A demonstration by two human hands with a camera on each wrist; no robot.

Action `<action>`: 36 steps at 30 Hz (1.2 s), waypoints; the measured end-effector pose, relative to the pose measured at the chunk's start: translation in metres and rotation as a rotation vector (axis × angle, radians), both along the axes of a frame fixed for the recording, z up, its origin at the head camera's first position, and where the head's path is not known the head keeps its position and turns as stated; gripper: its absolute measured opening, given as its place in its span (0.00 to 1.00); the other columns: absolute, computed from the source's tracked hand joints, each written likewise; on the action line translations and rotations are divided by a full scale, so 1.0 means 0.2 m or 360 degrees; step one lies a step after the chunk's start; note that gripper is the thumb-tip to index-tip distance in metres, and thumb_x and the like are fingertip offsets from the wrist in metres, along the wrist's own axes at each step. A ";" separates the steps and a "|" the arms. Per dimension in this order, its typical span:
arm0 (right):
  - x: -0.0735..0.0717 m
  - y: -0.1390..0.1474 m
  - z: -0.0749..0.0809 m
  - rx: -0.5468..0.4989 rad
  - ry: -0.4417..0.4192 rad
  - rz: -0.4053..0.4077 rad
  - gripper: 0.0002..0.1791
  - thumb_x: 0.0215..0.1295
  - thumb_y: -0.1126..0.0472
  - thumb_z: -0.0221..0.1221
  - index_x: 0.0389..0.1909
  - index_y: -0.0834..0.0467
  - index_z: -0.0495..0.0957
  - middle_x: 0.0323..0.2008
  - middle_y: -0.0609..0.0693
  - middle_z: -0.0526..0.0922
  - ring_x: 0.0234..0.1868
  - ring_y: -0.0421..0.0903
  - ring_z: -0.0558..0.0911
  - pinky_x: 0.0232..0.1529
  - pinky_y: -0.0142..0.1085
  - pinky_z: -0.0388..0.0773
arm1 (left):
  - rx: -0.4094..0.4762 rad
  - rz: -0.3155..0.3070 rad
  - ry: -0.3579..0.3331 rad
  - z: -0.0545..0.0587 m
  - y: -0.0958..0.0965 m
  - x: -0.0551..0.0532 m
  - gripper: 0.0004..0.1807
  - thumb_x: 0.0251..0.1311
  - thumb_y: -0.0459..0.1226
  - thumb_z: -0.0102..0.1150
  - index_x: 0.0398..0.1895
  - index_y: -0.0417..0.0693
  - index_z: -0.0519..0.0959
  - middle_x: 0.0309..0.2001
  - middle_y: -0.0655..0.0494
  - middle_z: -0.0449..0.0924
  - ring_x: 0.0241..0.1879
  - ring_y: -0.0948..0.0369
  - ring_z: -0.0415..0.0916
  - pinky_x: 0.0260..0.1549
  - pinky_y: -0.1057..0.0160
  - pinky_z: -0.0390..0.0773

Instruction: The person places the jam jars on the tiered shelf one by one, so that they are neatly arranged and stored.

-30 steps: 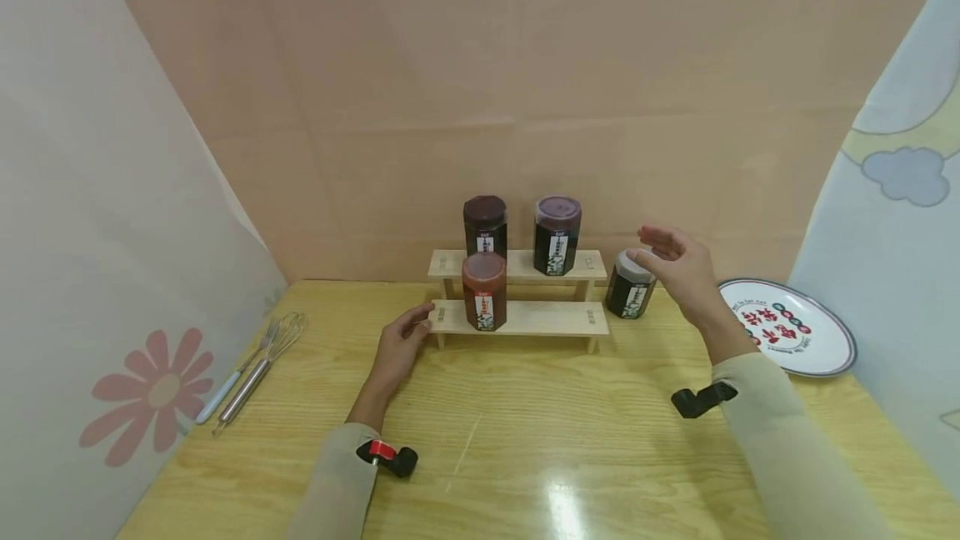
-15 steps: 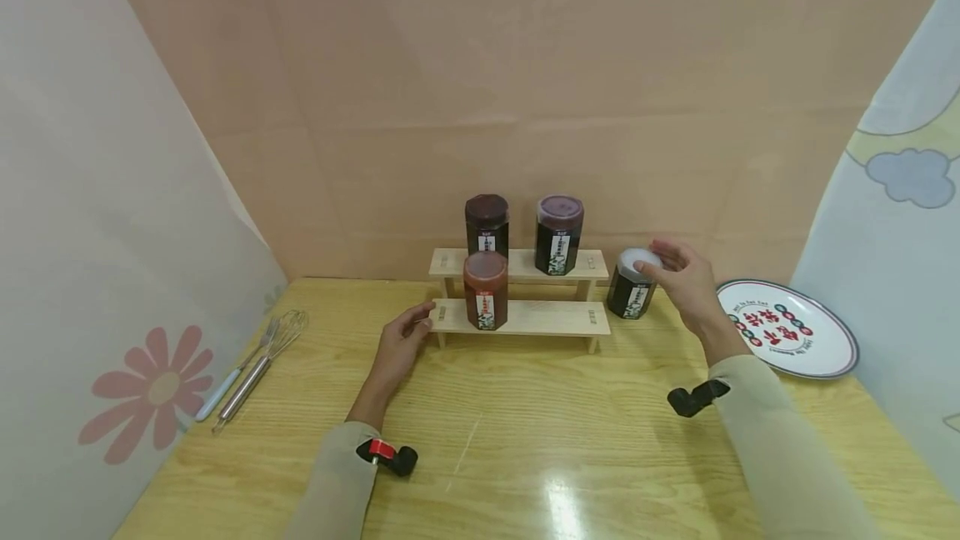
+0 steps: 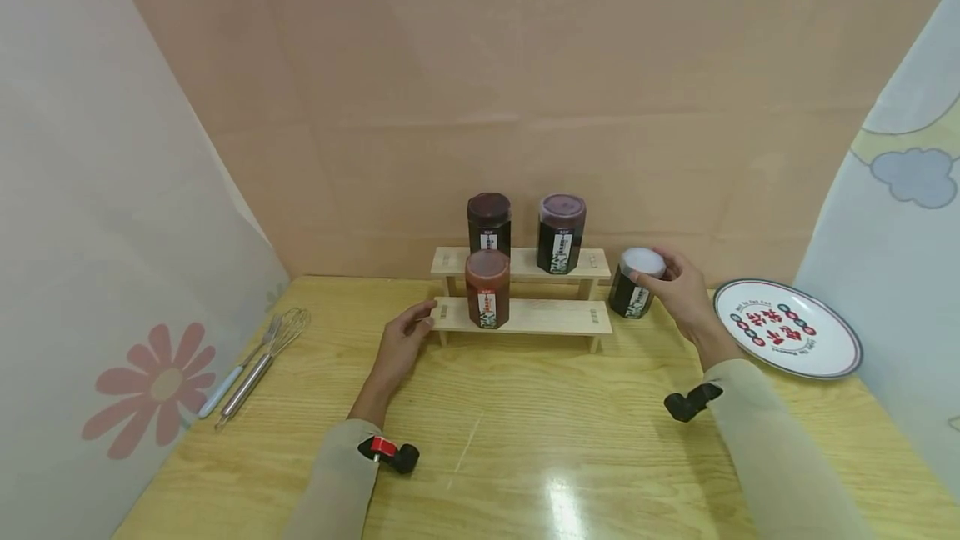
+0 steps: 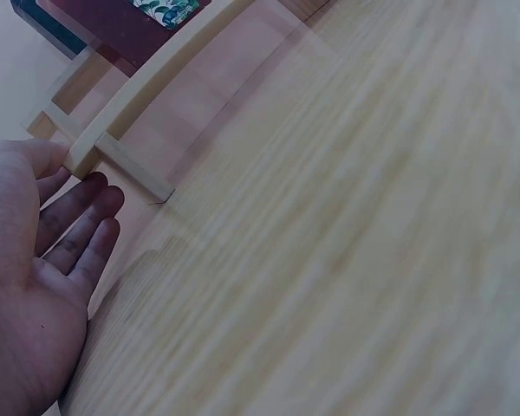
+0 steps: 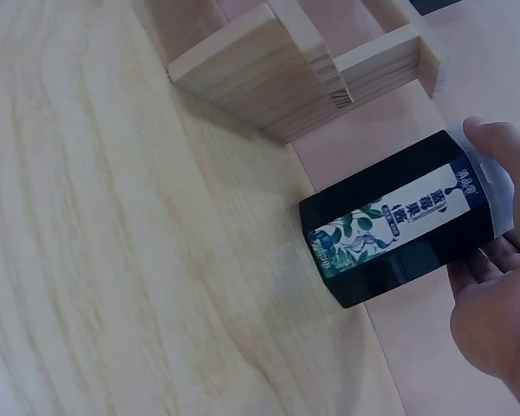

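Observation:
A dark jar with a white lid (image 3: 630, 294) stands on the table just right of the wooden two-tier rack. My right hand (image 3: 684, 297) grips it near the lid, thumb on the near side and fingers behind; the right wrist view shows the jar's blue-and-white label (image 5: 399, 217). On the rack's lower shelf (image 3: 555, 317) sits a reddish-brown jar (image 3: 487, 290), left of middle. Two dark jars stand on the upper shelf, one with a purple lid (image 3: 561, 233), the other (image 3: 489, 219) partly hidden. My left hand (image 3: 401, 344) pinches the lower shelf's left end (image 4: 85, 154).
At the right lies a white oval plate (image 3: 787, 328) with red lettering. A whisk (image 3: 258, 377) and a blue-handled fork (image 3: 225, 388) lie on the left side of the table (image 3: 525, 432). A pinkish-tan backdrop (image 3: 390, 148) rises behind the rack.
My right hand has come down and closed round the white-lidded jar, which has not visibly moved. The left hand stays at the shelf's left end.

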State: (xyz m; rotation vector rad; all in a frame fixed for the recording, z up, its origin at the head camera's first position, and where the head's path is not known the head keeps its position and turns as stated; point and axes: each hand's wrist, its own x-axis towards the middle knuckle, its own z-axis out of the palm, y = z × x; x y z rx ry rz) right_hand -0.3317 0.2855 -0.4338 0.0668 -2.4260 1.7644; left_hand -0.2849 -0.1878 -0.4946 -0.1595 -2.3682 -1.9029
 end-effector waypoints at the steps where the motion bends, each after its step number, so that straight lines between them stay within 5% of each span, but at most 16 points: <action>1: 0.00 0.00 0.00 0.0000 0.0004 -0.0003 0.44 0.71 0.53 0.66 0.80 0.60 0.55 0.75 0.62 0.64 0.69 0.46 0.70 0.52 0.16 0.71 | 0.0007 0.0000 -0.0003 0.00 0.00 0.00 0.19 0.76 0.40 0.56 0.67 0.51 0.78 0.66 0.48 0.78 0.67 0.52 0.74 0.58 0.68 0.78; 9: 0.01 -0.02 0.00 -0.0012 0.0019 -0.0053 0.43 0.70 0.54 0.67 0.79 0.61 0.58 0.70 0.57 0.68 0.64 0.38 0.71 0.52 0.16 0.72 | 0.0015 -0.0026 -0.0011 0.00 0.00 -0.01 0.20 0.77 0.41 0.56 0.69 0.51 0.77 0.68 0.47 0.76 0.69 0.51 0.72 0.66 0.56 0.75; 24: 0.08 -0.05 0.04 -0.0010 -0.0018 -0.0180 0.42 0.70 0.55 0.66 0.79 0.63 0.59 0.71 0.64 0.69 0.61 0.37 0.72 0.50 0.14 0.73 | -0.0007 -0.0002 0.0013 0.00 0.00 0.01 0.21 0.77 0.41 0.55 0.69 0.48 0.77 0.67 0.45 0.76 0.66 0.50 0.75 0.59 0.67 0.77; 36: 0.20 -0.08 0.18 0.0041 -0.0004 -0.0200 0.43 0.68 0.50 0.68 0.77 0.63 0.63 0.65 0.58 0.73 0.57 0.33 0.75 0.50 0.15 0.75 | -0.0005 0.0004 0.0005 0.00 0.00 0.01 0.20 0.76 0.40 0.56 0.67 0.50 0.78 0.66 0.47 0.77 0.67 0.51 0.75 0.58 0.68 0.77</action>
